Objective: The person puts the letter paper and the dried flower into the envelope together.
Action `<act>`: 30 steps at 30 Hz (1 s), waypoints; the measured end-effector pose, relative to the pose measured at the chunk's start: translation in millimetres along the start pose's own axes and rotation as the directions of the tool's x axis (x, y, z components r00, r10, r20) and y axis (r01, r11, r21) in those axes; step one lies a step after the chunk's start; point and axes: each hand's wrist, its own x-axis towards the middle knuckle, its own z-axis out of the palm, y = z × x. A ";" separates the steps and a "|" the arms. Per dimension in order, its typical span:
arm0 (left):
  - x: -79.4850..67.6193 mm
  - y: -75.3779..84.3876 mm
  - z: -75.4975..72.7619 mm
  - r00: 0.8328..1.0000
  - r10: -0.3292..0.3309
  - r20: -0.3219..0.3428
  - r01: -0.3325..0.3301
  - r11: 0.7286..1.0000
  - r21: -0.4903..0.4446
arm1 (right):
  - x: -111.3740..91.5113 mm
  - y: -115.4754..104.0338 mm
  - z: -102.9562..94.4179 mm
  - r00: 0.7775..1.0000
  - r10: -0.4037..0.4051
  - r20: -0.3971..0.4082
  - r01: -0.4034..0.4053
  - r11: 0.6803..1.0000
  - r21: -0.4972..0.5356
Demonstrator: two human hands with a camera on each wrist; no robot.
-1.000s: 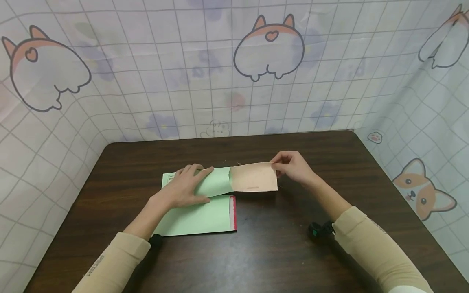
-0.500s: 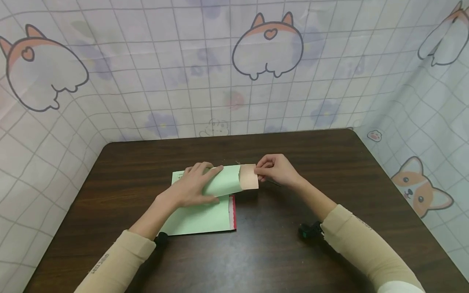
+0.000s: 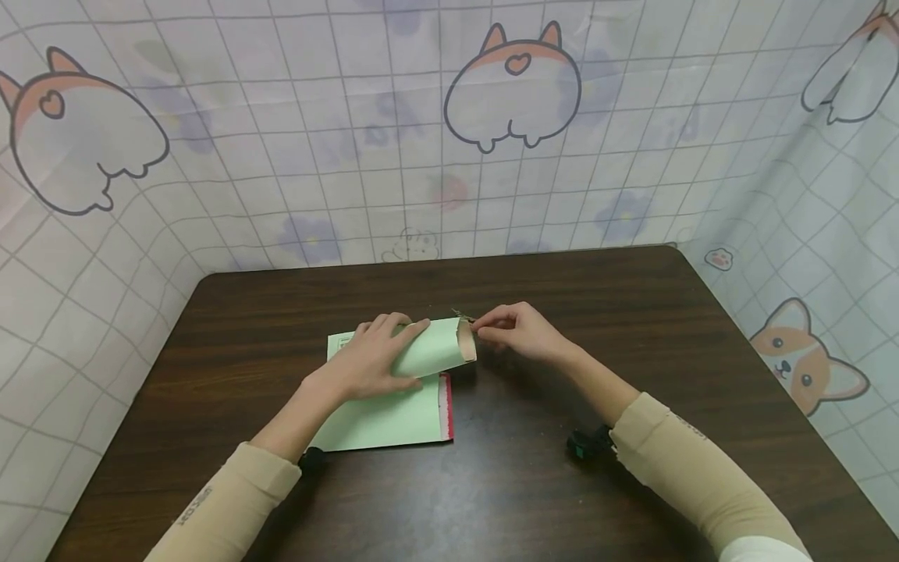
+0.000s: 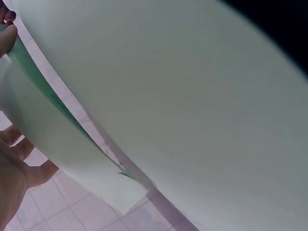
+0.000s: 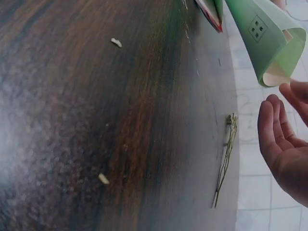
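Observation:
My left hand (image 3: 368, 359) grips a pale green paper envelope (image 3: 431, 347), fingers over the far edge and thumb under the near one. The envelope bulges into an open mouth at its right end. A peach card (image 3: 467, 342) is almost wholly inside it, with only a short end showing. At that mouth my right hand (image 3: 523, 334) pinches the card's end between thumb and finger. In the right wrist view, the card (image 5: 275, 77) curves inside the envelope (image 5: 260, 36), beside the right hand (image 5: 291, 144). Close-up pale paper (image 4: 168, 96) fills most of the left wrist view.
Below the envelope lies a flat green pad (image 3: 393, 421) with a red and white strip at its right end. Thin dried stems (image 5: 226, 159) lie on the dark wooden table (image 3: 506, 492). Small pale crumbs (image 5: 103, 178) are scattered there. A patterned curtain (image 3: 393, 156) stands behind.
The right hand has moved left, sliding the peach card deeper into the green envelope. The envelope has shifted slightly right with the left hand and now bulges more at its mouth.

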 end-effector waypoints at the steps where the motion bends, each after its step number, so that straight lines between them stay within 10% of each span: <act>1: -0.2 0.0 -0.6 1.000 -0.003 -0.001 0.003 1.000 -0.001 | -0.1 0.5 -0.3 1.000 -0.004 0.014 0.004 1.000 -0.007; 15: -3.6 -3.3 -1.1 1.000 -0.010 -0.003 0.010 1.000 -0.014 | 0.6 -1.2 -0.8 0.990 0.017 0.137 -0.012 0.999 -0.036; 30: -8.3 -8.4 -1.7 1.000 -0.020 0.000 0.020 1.000 -0.002 | -8.9 24.2 -42.3 0.972 0.164 -0.168 -0.210 0.929 -0.306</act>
